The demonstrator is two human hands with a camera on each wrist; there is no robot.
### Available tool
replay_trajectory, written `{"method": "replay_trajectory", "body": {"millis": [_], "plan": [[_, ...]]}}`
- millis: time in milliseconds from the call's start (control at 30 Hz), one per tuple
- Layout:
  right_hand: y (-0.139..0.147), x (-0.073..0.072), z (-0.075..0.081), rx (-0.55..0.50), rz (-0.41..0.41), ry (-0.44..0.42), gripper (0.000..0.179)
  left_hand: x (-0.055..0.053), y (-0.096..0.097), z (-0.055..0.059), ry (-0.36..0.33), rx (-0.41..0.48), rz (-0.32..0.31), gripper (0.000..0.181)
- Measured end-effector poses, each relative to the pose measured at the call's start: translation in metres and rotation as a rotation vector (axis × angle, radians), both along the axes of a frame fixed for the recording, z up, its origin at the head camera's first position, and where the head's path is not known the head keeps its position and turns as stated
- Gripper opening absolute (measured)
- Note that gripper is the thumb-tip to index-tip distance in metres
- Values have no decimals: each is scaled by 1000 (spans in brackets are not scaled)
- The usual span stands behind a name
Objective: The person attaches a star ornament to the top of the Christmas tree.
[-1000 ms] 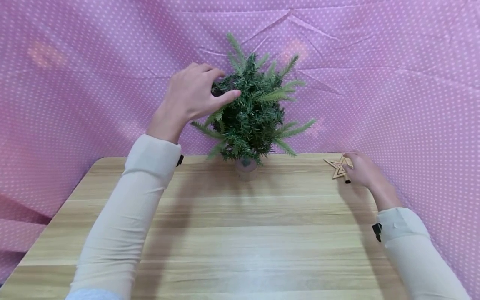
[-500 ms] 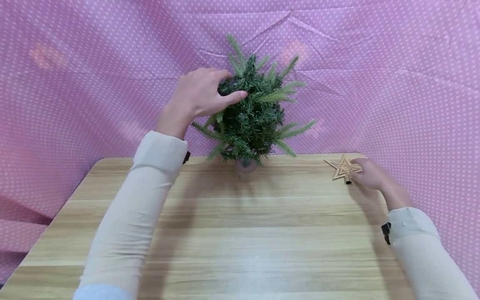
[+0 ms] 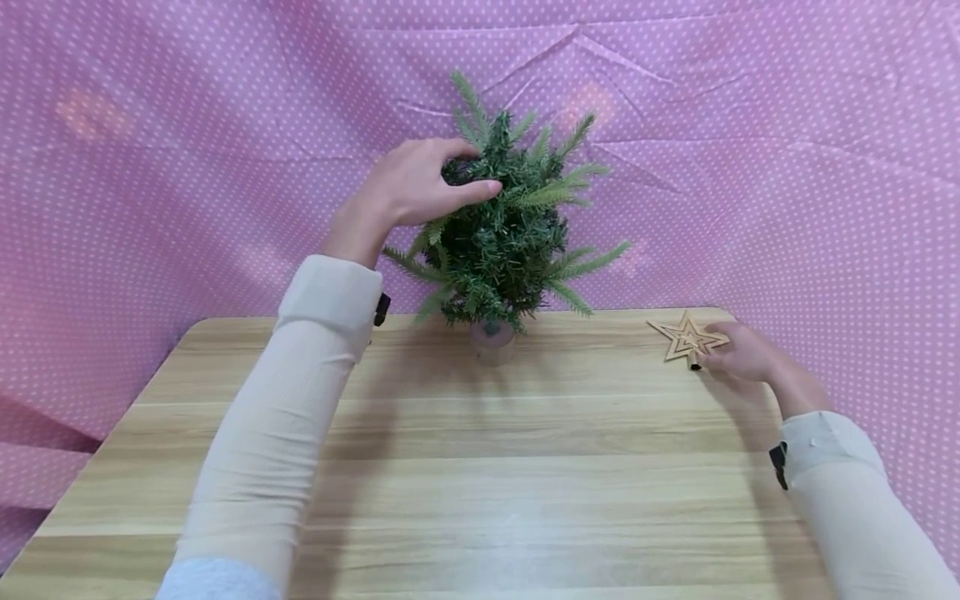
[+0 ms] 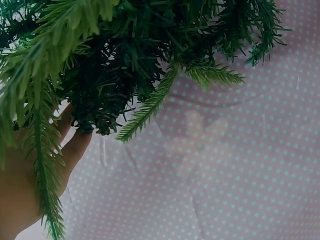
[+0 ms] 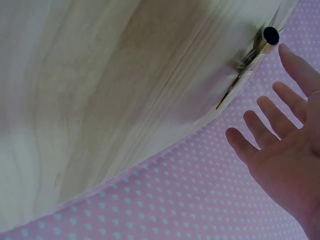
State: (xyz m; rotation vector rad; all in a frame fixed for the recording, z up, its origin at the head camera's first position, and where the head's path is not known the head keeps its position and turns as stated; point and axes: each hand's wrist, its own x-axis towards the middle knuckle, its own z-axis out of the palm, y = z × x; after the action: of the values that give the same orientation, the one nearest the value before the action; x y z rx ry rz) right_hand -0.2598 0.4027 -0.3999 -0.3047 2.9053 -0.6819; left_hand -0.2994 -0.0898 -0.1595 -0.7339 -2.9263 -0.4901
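A small artificial Christmas tree [image 3: 506, 233] stands upright at the table's back, with its pale round base [image 3: 492, 342] below. My left hand [image 3: 416, 183] is at the tree's upper left, thumb stretched across the front and fingers bent toward the foliage. In the left wrist view, branches [image 4: 130, 55] partly cover that hand [image 4: 30, 175]. A gold star tree topper [image 3: 686, 337] with a short tube lies near the back right corner. My right hand [image 3: 742, 354] overlaps the star's right point in the head view. The right wrist view shows this hand [image 5: 285, 135] with spread fingers, a fingertip beside the tube [image 5: 270, 37].
The wood-grain table [image 3: 480, 483] ends just behind the tree and the star. Pink dotted cloth [image 3: 787, 167] hangs behind and along both sides, close to the right hand. A black wrist strap piece [image 3: 382, 309] shows at the left cuff.
My left hand has moved right, further over the tree, its shape nearly unchanged. The right hand has drawn back to the right, uncovering more of the star. Tree and star stay in place.
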Motion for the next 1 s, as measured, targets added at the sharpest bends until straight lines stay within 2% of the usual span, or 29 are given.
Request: {"method": "replay_trajectory", "body": {"millis": [300, 400, 600, 800, 1000], "plan": [[2, -5, 1, 22, 22, -4, 72, -4, -1, -4, -36, -3, -12, 89], [2, -5, 3, 32, 21, -13, 74, -5, -1, -8, -17, 2, -22, 86], [3, -6, 0, 50, 33, -5, 74, -5, -2, -15, -4, -8, 1, 86], [6, -7, -8, 65, 60, -24, 72, -9, -2, -21, 32, 30, -16, 84], [8, -8, -12, 32, 78, -24, 67, -10, -4, -25, 53, 83, -20, 82]]}}
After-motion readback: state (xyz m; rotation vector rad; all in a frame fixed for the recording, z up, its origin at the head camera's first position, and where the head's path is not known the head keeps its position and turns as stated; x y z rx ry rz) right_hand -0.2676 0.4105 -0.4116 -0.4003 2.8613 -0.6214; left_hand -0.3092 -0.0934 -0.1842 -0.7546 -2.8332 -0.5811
